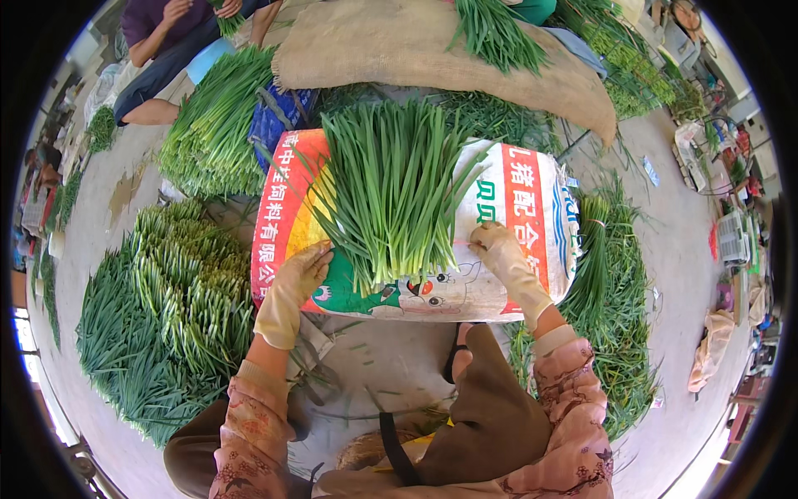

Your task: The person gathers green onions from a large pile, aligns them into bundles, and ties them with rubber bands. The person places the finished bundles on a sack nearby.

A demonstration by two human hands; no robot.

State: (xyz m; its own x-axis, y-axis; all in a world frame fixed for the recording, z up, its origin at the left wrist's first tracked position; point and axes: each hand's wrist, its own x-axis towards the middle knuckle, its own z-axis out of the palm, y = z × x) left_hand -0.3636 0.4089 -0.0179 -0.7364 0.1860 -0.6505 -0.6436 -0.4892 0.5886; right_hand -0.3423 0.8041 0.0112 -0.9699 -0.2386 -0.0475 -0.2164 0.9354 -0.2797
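A loose bundle of garlic chives (399, 199) lies across a printed woven plastic feed sack (530, 206), cut ends towards me and leaf tips away. My right hand (504, 252), in a pale rubber glove, pinches a thin pink tie (460, 242) just right of the stems. On the other side my left hand (296, 277), gloved alike, has thumb and finger pressed together beside the leaves. A small reddish bit, seemingly the same tie, shows at its fingertips. Whatever passes beneath the bundle is hidden.
Chive piles lie left (187, 280), far left (218, 131) and right (611, 299) on the concrete floor. Beyond the sack is burlap (386, 43) with another bunch (495, 37). A person (168, 37) sits at the far left. My knees flank the near side.
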